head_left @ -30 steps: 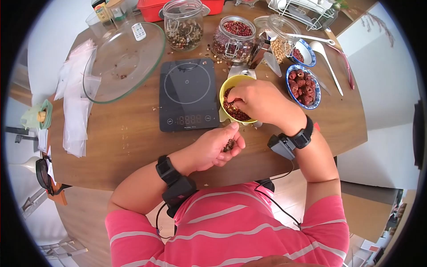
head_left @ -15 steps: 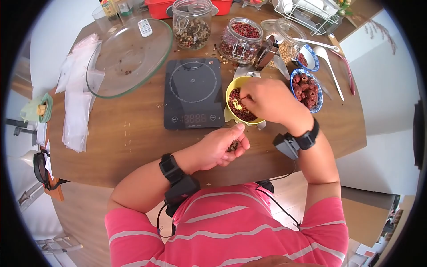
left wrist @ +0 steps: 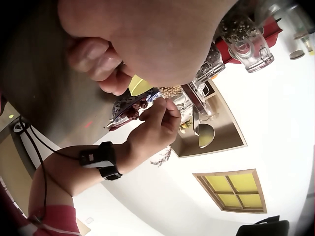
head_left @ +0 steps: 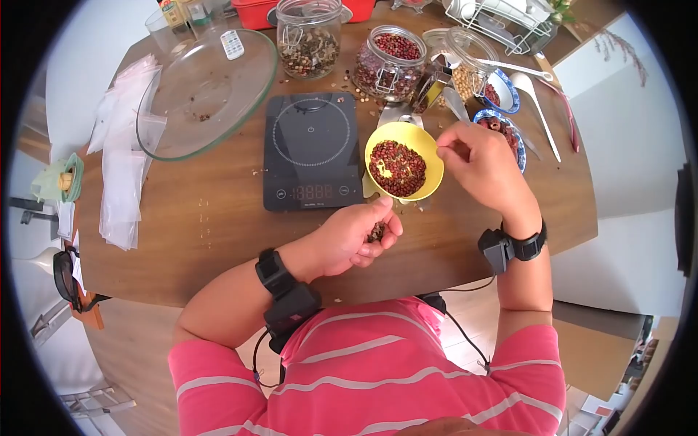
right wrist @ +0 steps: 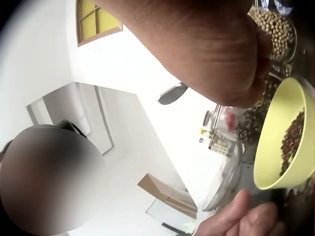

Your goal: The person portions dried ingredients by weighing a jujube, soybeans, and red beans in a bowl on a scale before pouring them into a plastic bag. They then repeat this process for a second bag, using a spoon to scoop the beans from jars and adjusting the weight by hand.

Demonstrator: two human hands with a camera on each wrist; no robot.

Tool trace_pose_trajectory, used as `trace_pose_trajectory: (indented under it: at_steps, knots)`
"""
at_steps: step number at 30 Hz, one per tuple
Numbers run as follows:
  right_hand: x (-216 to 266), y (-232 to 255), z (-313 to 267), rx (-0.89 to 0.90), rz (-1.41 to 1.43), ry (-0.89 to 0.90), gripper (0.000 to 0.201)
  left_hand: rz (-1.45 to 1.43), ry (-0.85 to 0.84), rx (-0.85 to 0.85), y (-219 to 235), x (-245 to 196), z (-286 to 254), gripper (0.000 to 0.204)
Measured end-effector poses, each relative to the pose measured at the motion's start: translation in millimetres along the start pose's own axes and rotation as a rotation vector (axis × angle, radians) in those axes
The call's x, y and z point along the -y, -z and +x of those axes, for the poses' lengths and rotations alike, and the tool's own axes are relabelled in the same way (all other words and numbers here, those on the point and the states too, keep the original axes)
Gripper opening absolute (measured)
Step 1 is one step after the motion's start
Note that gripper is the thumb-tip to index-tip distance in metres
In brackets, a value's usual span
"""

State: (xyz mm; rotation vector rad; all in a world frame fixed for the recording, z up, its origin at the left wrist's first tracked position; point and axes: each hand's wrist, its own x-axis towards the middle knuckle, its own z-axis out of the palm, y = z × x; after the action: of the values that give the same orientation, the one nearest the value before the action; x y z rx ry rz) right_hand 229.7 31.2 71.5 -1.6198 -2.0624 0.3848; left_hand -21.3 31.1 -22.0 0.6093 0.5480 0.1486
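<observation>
A yellow bowl (head_left: 439, 161), tilted toward me, holds small reddish-brown peppercorn-like grains (head_left: 400, 171) with a patch of yellow bottom showing. My right hand (head_left: 486, 171) is just beyond the bowl's right rim, thumb and fingertips drawn together; nothing shows plainly between them. Below the bowl, my left hand (head_left: 352, 238) curls its fingers round a few dark dried bits (head_left: 376, 232), its thumb tip near the rim. In the right wrist view, the bowl (right wrist: 275, 132) stands beside the right fingers, with the left hand (right wrist: 246, 219) below it.
A black kitchen scale (head_left: 311, 152) lies left of the bowl. Behind stand glass jars (head_left: 392, 65) of spices and beans. Blue-patterned bowls (head_left: 520, 149), one with dried red fruit, and a white spoon (head_left: 534, 109) are at right. A large glass dish (head_left: 211, 102) and plastic bags (head_left: 120, 174) lie at left.
My right hand has come out of the yellow bowl and moved right, past its rim. The bowl now tilts toward me, showing more of the grains. The left hand stays nearly in place.
</observation>
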Motion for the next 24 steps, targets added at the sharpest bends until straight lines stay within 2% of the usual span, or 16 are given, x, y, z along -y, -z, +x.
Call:
trace_pose_trajectory:
  at_steps: [2,3,5,9,11,16,18,19,24]
  knots:
    - [-5,-1,-3,0.002,0.012,-0.235,0.018,0.025,0.005,-0.004,-2,-1,-1,0.056]
    - [-6,-2,-4,0.001,0.01,-0.236,0.018,0.047,0.013,-0.002,-3,-1,-1,0.054]
    - [-6,-8,-6,0.114,-0.101,-0.391,0.026,0.072,0.029,0.001,-4,-1,-2,0.052]
    - [-27,-19,-7,0.108,-0.039,-0.29,0.028,0.148,0.028,0.024,-4,-5,-6,0.047]
    - [-30,-10,-7,-0.011,-0.053,-0.319,0.024,0.192,0.026,0.038,-1,-7,-9,0.045]
    - [-22,-4,-19,-0.02,-0.046,-0.288,0.02,0.272,0.0,-0.065,3,-19,-14,0.034]
    - [-24,-2,-20,-0.081,-0.078,-0.276,0.02,0.291,0.0,-0.08,1,-20,-15,0.032]
    - [-21,-2,-21,-0.042,0.003,-0.26,0.02,0.31,-0.004,-0.091,0,-20,-14,0.029]
    - [-20,-2,-18,-0.057,-0.015,-0.248,0.019,0.304,-0.01,-0.094,0,-19,-14,0.024]
